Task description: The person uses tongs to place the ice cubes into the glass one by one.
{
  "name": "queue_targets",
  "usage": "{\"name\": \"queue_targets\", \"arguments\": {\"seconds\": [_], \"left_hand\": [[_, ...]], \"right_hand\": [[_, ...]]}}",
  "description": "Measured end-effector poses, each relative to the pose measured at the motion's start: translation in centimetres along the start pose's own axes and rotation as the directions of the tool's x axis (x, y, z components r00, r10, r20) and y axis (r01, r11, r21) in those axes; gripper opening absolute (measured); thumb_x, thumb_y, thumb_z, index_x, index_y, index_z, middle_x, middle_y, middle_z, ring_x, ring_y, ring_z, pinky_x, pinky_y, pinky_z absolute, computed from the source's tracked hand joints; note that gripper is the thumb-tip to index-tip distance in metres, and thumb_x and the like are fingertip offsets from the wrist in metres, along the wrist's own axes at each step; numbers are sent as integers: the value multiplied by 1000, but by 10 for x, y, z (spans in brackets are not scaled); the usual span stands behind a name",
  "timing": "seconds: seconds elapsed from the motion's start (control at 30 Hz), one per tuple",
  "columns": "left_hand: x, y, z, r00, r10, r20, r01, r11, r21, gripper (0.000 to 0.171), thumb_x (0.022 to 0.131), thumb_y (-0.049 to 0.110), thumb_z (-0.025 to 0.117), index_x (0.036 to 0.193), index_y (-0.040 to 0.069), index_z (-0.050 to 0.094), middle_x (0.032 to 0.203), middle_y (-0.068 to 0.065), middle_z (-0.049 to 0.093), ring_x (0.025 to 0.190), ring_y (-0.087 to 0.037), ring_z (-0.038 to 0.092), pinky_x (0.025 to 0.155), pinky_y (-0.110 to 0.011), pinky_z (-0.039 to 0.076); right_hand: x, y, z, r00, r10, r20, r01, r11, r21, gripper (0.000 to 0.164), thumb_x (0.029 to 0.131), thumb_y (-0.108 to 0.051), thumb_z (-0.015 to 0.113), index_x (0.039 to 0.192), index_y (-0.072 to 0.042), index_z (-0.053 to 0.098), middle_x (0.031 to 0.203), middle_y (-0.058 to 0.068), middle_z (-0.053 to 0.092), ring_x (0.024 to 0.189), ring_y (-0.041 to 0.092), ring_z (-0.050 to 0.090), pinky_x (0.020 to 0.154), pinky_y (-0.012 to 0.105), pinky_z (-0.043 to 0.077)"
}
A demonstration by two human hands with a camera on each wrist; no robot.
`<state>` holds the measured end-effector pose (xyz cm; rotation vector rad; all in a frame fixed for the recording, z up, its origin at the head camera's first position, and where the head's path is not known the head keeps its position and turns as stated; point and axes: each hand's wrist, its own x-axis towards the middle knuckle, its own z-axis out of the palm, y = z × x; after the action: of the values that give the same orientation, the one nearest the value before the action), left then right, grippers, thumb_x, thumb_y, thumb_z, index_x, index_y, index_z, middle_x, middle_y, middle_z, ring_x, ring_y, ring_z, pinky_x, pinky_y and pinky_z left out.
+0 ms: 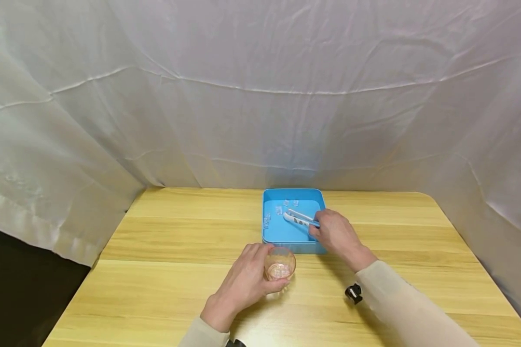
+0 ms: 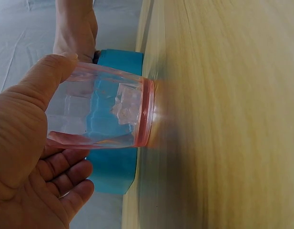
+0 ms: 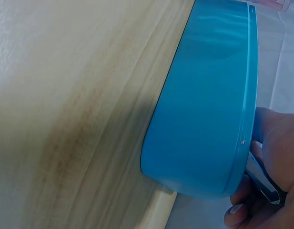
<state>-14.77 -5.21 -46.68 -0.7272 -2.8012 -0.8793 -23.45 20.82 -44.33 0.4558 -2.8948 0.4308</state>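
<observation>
My left hand [image 1: 245, 274] grips a clear, pink-tinted cup [image 1: 280, 258] between thumb and fingers, low over the table in front of the box. A few clear cubes [image 2: 127, 105] lie at the bottom of the cup. With my right hand [image 1: 339, 235] I hold a pair of tongs [image 1: 299, 220], white toward the tips and blue at the handle. Their tips reach into a blue square box [image 1: 292, 247], near several clear cubes [image 1: 279, 210] on its left and far sides. I cannot tell whether anything sits between the tips.
The wooden table [image 1: 169, 289] runs under everything. Behind it and along both sides hang pale grey curtains [image 1: 252, 120]. A black wrist-worn piece [image 1: 353, 293] juts from beside the right sleeve.
</observation>
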Motion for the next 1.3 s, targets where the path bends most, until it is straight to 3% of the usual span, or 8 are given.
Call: {"name": "queue_targets", "arguments": {"seconds": [0.3, 1.0, 1.3], "left_hand": [[1, -1, 1, 1000, -18, 14, 19, 1000, -17, 78, 81, 49, 90, 140, 7, 59, 128, -5, 67, 121, -20, 58, 105, -41, 54], [2, -3, 1, 1000, -14, 4, 14, 1000, -13, 78, 81, 48, 90, 139, 7, 59, 127, -5, 67, 120, -20, 59, 104, -41, 54], [2, -4, 1, 1000, -19, 3, 19, 1000, -22, 76, 82, 49, 90, 138, 8, 59, 126, -5, 67, 119, -19, 58, 104, -41, 54]], "right_hand": [[-2, 1, 1, 1000, 31, 5, -31, 1000, -1, 19, 93, -15, 69, 78, -8, 60, 70, 3, 49, 60, 17, 46, 53, 27, 39], [-17, 7, -3, 997, -31, -66, 29, 999, -29, 23, 93, -12, 69, 74, -9, 57, 67, 1, 44, 58, 14, 41, 52, 25, 35], [-22, 7, -8, 996, -21, -84, 21, 1000, -5, 24, 92, -12, 67, 72, -11, 54, 68, 1, 43, 60, 15, 40, 54, 26, 34]]}}
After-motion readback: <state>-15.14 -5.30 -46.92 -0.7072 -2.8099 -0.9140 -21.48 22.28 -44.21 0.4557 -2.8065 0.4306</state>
